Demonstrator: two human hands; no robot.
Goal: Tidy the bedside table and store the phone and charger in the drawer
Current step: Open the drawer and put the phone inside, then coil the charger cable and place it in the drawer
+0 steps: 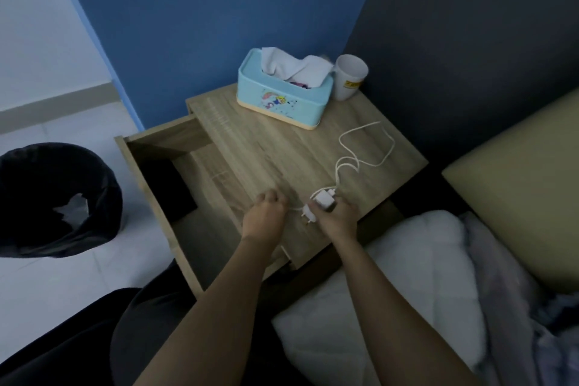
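On the near part of the wooden bedside table (260, 147), my right hand (338, 218) grips the white charger plug (324, 199). Its white cable (366, 147) loops loosely across the tabletop behind the plug. My left hand (266, 213) is closed beside it, pinching a short stretch of the cable near the plug. The drawer (147, 150) stands pulled out to the left, and a dark flat object, probably the phone (170, 191), lies inside it.
A light-blue tissue box (282, 100) and a white cup (349, 77) stand at the back of the tabletop against the blue wall. A black-lined bin (59, 197) sits on the floor to the left. A white pillow (416, 276) and bed lie to the right.
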